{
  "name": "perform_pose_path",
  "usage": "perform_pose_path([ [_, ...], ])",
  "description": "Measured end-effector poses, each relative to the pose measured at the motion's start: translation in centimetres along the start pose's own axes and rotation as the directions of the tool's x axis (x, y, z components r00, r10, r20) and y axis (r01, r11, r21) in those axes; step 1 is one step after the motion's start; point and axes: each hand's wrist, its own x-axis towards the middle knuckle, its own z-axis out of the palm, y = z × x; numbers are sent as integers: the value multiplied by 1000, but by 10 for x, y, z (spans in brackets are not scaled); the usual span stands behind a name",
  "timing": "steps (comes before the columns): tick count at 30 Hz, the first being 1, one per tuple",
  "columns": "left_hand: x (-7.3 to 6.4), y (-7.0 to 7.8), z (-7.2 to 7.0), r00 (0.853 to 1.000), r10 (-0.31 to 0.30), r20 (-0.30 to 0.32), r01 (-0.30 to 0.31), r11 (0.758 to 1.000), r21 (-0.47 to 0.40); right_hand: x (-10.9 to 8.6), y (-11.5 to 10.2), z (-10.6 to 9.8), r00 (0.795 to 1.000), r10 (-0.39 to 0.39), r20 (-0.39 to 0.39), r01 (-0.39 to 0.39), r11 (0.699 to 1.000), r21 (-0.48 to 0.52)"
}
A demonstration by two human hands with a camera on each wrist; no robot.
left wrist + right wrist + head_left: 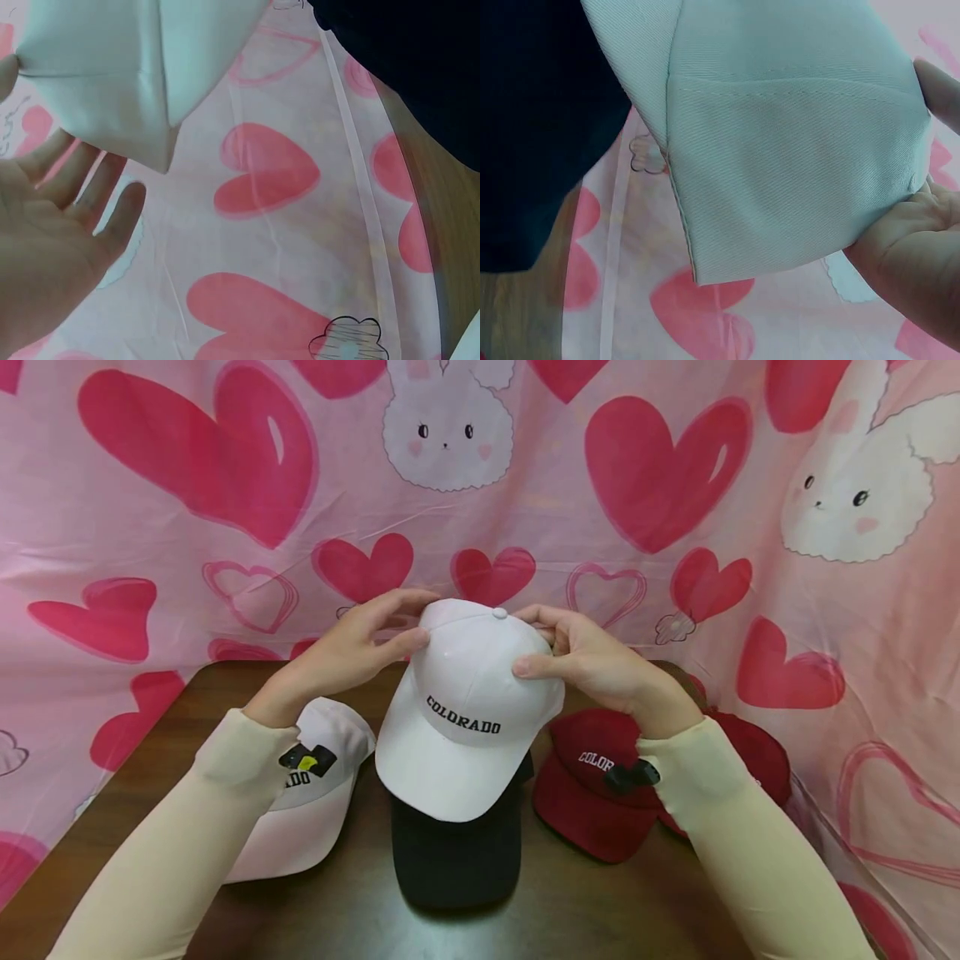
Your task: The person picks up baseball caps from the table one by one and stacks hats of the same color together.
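Note:
A white baseball cap (450,760) with black COLORADO lettering hangs tilted above the table, its brim toward me. My left hand (360,643) holds its crown on the left, thumb on the front panel and fingers reaching behind. On the other side, my right hand (592,660) pinches the crown with the thumb in front and the fingertips hidden behind. Directly below, a black cap (457,864) shows mostly its brim. The right wrist view gives the white cap's rear side panel (795,165), with the right palm against its edge.
On the brown table (352,910), a white cap with a pinkish brim (300,839) lies left, partly behind the left sleeve. Two dark red caps sit right, the nearer red cap (588,785) overlapping the farther red cap (757,756). A pink heart-print cloth (540,518) hangs behind.

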Motion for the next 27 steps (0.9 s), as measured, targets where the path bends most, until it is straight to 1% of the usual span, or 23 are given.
perform_pose_path([
  [2, -2, 1, -2, 999, -9, 47, 11, 999, -32, 3, 1, 4, 1000, 7, 24, -7, 1000, -2],
  [4, -6, 2, -4, 995, -23, 101, 29, 998, -59, 6, 3, 6, 999, 10, 52, -10, 1000, 0],
  [7, -11, 4, -8, 981, -45, 188, 71, 988, -136, 9, 4, 10, 996, 11, 84, -12, 1000, 4],
  [9, -15, 4, -10, 973, -47, 224, 86, 982, -170, 10, 5, 12, 995, 11, 96, -12, 1000, 8],
  [11, -18, 4, -12, 968, -44, 247, 98, 973, -210, 11, 6, 14, 994, 13, 105, -15, 1000, 18],
  [14, -22, 2, -15, 963, -35, 269, 109, 958, -264, 13, 8, 18, 993, 16, 119, -21, 999, 36],
  [17, -29, 2, -17, 958, -48, 282, 140, 938, -316, 15, 9, 22, 991, 17, 132, -21, 999, 31],
  [19, -34, 2, -19, 958, -55, 281, 152, 929, -337, 16, 10, 24, 990, 21, 139, -25, 999, 22],
  [21, -39, 2, -21, 962, -57, 269, 152, 925, -349, 18, 10, 26, 989, 25, 148, -27, 1000, 11],
  [24, -47, 1, -23, 970, -28, 243, 115, 929, -351, 20, 11, 29, 987, 17, 159, -17, 1000, -6],
  [27, -54, -2, -27, 978, 9, 211, 71, 927, -369, 22, 13, 31, 987, -22, 160, 31, 998, -50],
])
